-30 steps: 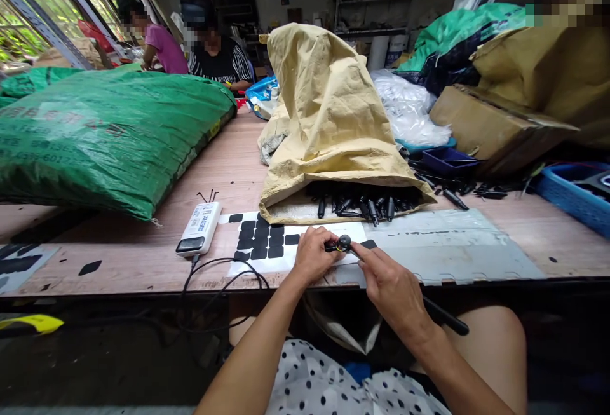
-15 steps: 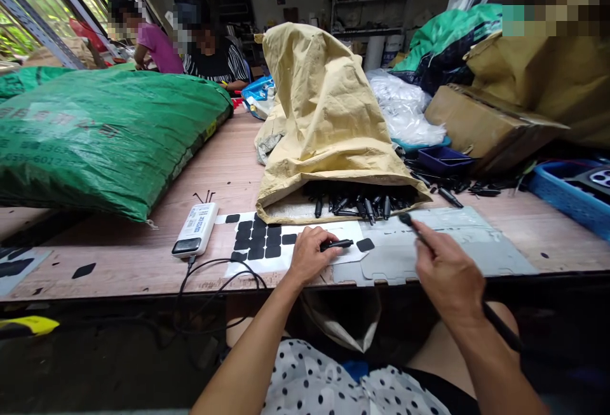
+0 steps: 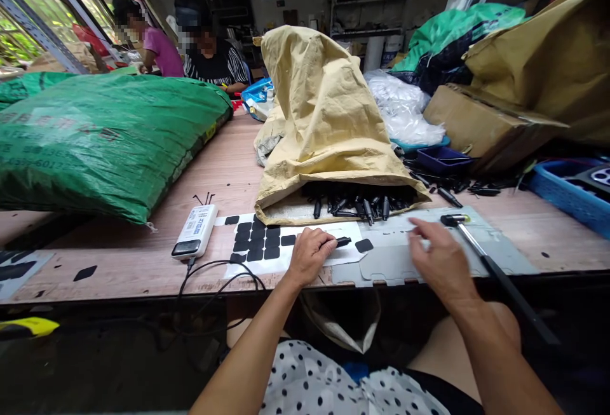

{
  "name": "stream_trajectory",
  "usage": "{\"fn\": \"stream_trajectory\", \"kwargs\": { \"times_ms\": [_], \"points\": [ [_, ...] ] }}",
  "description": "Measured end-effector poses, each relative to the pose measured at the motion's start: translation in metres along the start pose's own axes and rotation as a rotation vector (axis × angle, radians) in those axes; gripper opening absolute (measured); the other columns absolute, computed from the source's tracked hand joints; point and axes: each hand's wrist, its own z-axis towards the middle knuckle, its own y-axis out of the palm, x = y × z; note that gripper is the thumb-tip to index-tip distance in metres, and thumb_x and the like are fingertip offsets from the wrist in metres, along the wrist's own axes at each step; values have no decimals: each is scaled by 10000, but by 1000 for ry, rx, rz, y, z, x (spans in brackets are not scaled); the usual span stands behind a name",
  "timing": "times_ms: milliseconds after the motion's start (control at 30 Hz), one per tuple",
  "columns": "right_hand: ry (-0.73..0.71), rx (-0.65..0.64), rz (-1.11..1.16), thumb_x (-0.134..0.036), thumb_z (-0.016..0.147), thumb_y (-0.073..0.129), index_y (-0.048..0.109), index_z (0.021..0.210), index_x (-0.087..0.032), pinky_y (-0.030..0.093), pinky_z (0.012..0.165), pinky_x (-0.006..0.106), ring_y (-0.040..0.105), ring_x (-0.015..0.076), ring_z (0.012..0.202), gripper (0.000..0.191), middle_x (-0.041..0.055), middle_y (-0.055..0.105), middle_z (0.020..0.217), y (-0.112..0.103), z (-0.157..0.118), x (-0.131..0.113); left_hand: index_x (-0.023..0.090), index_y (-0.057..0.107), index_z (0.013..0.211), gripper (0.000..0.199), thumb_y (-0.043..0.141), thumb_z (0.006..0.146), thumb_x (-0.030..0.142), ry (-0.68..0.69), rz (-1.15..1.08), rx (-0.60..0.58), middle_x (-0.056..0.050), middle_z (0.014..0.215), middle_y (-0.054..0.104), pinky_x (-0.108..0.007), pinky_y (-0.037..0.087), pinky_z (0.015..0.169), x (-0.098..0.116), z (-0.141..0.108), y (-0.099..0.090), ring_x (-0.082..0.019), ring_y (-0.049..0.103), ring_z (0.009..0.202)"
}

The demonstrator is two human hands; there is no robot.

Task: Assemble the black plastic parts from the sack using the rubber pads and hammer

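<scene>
My left hand [image 3: 312, 253] is closed on a black pen-like tube [image 3: 342, 241], pinched between thumb and fingers just above the white sheet [image 3: 305, 259]. Black rounded-square pads [image 3: 257, 243] sit on that sheet, and one lone pad [image 3: 364, 245] lies by the tube's tip. To the right, my right hand [image 3: 443, 262] hovers over the grey board [image 3: 391, 259] with fingers apart and nothing in them, slightly blurred. Beside it rests a small hammer [image 3: 469, 234] with a dark head, a shiny shaft and a black grip that overhangs the table edge.
A tan sack [image 3: 324, 116] lies open toward me, with several black tubes [image 3: 366, 208] at its mouth. A white power bank [image 3: 195, 231] trails a black cable [image 3: 214, 262]. A green sack [image 3: 109, 142] fills the left; a blue basket [image 3: 572, 202] stands right. Two people sit beyond.
My right hand has let go of the hammer, which now lies on the board at the right. My left hand still holds the black tube, nearly in the same place.
</scene>
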Motion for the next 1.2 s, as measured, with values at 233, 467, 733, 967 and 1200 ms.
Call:
{"fn": "stream_trajectory", "kwargs": {
  "times_ms": [233, 467, 733, 967, 1200],
  "points": [
    [-272, -378, 232, -356, 917, 625, 635, 1163, -224, 480, 844, 372, 582, 227, 913, 280, 45, 670, 927, 39, -10, -61, 240, 701, 893, 345, 430, 1039, 396, 29, 84, -37, -4, 892, 679, -360, 335, 845, -1, -1, 1, -203, 515, 928],
    [-421, -341, 148, -313, 982, 543, 617, 1015, -217, 428, 781, 357, 540, 227, 863, 126, 62, 661, 902, 50, -11, -57, 274, 724, 1056, 220, 572, 975, 411, 88, 72, -8, -14, 939, 697, -375, 350, 887, -2, -2, 3, -221, 528, 988],
    [-575, -366, 71, -177, 942, 528, 598, 846, -191, 380, 761, 355, 463, 220, 815, 119, 66, 597, 832, 57, -4, -56, 258, 741, 1050, 187, 612, 948, 347, 104, 136, 21, -35, 931, 680, -400, 358, 894, -5, -2, 8, -232, 529, 976],
    [-625, -270, 120, -92, 869, 495, 515, 721, -203, 354, 742, 356, 410, 227, 810, 186, 64, 540, 762, 69, -4, -62, 250, 745, 979, 167, 585, 931, 236, 81, 133, 50, -37, 908, 674, -404, 366, 914, -8, -3, 9, -234, 531, 972],
    [-512, -363, 256, -228, 958, 540, 599, 884, -201, 402, 771, 355, 476, 217, 824, 98, 50, 600, 822, 64, -3, -54, 271, 738, 1028, 165, 610, 948, 337, 72, 88, 33, -25, 928, 676, -392, 365, 896, -8, -1, 6, -227, 530, 971]
  ]
}}
